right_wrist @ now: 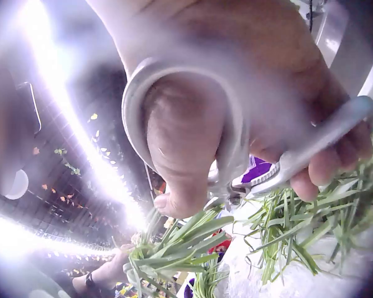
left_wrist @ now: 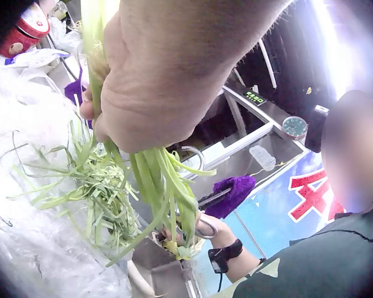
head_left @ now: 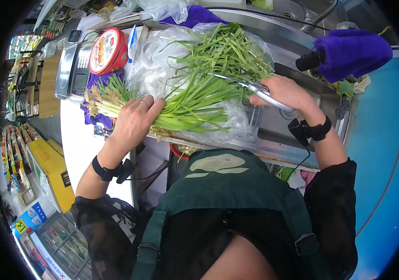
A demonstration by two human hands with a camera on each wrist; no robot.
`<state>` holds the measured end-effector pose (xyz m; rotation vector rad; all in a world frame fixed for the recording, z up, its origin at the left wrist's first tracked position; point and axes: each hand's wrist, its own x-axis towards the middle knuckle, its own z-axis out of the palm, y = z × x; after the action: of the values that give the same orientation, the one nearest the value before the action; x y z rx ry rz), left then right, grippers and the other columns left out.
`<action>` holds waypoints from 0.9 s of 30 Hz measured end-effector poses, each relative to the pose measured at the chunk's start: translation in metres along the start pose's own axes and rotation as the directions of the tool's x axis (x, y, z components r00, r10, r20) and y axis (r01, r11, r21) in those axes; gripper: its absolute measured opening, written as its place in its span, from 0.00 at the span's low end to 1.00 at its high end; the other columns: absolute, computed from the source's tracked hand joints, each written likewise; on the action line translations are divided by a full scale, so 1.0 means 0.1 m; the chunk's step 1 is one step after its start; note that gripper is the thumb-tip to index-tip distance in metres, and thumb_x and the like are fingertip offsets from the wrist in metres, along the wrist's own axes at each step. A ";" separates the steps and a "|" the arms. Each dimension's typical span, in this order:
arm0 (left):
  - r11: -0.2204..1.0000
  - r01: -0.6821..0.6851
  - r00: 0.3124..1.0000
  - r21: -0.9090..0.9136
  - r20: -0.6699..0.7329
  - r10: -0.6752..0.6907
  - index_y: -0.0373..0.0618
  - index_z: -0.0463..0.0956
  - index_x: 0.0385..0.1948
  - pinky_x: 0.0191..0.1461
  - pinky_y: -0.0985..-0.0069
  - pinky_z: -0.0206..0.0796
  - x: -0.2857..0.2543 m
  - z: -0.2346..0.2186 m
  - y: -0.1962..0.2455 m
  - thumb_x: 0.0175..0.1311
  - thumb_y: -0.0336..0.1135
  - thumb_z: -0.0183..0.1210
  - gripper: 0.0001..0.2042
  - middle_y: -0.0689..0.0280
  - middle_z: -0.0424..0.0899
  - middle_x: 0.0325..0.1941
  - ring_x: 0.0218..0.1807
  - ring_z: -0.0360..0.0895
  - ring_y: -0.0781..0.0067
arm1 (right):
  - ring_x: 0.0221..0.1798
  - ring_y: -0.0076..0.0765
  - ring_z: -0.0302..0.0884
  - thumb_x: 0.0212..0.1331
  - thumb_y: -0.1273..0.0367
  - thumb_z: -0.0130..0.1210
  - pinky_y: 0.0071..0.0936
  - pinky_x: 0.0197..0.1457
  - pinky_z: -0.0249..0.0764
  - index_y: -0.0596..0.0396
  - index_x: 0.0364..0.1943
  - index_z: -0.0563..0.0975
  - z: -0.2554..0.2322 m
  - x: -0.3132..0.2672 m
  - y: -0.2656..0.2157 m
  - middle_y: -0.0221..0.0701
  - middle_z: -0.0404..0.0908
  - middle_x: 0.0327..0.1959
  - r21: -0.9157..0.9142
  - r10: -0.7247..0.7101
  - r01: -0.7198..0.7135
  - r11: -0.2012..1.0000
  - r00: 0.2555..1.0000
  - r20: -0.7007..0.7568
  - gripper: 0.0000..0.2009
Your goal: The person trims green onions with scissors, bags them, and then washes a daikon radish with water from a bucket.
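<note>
My left hand grips a bunch of green garlic, long flat leaves with pale, rooted ends, around its lower stalks. The roots point left and the leaves fan right over a clear plastic bag. Scissors with grey handles are held in my right hand, its thumb through one loop in the right wrist view. Their blades reach left across the leaves, partly hidden among them. Beyond the blades lies a heap of cut green leaves on the plastic.
A steel sink lies under and right of the scissors. At the left stand a digital scale and a round red tin. A purple cloth hangs at the right, beside a blue panel. A faucet is behind.
</note>
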<state>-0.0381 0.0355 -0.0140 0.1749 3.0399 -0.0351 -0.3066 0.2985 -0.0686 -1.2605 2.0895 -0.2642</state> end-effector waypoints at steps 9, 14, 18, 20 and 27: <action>0.998 -0.069 0.997 -0.009 -0.030 0.068 0.45 0.71 0.44 0.36 0.69 0.67 -0.03 -0.07 0.02 0.49 0.27 0.52 0.17 0.63 0.72 0.31 0.33 0.75 0.63 | 0.31 0.53 0.78 0.43 0.33 0.55 0.43 0.36 0.72 0.61 0.26 0.77 -0.05 -0.13 0.17 0.45 0.77 0.22 -0.033 -0.214 0.214 0.976 0.977 -0.005 0.38; 0.995 -0.100 0.994 -0.027 -0.047 0.098 0.45 0.72 0.43 0.36 0.70 0.67 -0.01 -0.09 0.02 0.49 0.28 0.53 0.16 0.64 0.71 0.30 0.34 0.76 0.64 | 0.36 0.51 0.71 0.40 0.32 0.56 0.43 0.39 0.67 0.60 0.30 0.75 -0.14 -0.19 0.05 0.40 0.72 0.26 -0.005 -0.234 0.238 0.971 0.960 0.157 0.38; 0.986 -0.150 0.986 -0.076 -0.081 0.144 0.44 0.73 0.42 0.37 0.69 0.69 0.01 -0.10 0.01 0.46 0.30 0.58 0.17 0.65 0.75 0.33 0.32 0.75 0.62 | 0.35 0.51 0.71 0.39 0.32 0.57 0.42 0.37 0.66 0.59 0.29 0.74 -0.12 -0.25 0.02 0.40 0.71 0.26 -0.008 -0.265 0.270 0.963 0.952 0.154 0.38; 0.983 -0.161 0.984 -0.084 -0.091 0.154 0.44 0.73 0.41 0.36 0.69 0.69 0.01 -0.09 0.01 0.46 0.30 0.58 0.17 0.65 0.75 0.32 0.32 0.75 0.62 | 0.33 0.50 0.71 0.39 0.33 0.58 0.41 0.36 0.66 0.59 0.29 0.74 -0.06 -0.26 0.05 0.40 0.71 0.26 0.022 -0.336 0.336 0.942 0.937 0.098 0.37; 0.978 -0.174 0.975 -0.117 -0.161 0.154 0.44 0.74 0.43 0.36 0.70 0.69 0.02 -0.07 0.01 0.45 0.29 0.57 0.18 0.65 0.72 0.30 0.32 0.76 0.65 | 0.33 0.50 0.70 0.39 0.35 0.60 0.41 0.36 0.65 0.61 0.30 0.73 0.05 -0.29 0.05 0.41 0.71 0.27 0.083 -0.330 0.327 0.941 0.943 0.030 0.37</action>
<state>-0.0403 0.0366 -0.0071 0.4371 3.1513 0.1980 -0.2978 0.3264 -0.0616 -1.5517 1.8065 -0.4569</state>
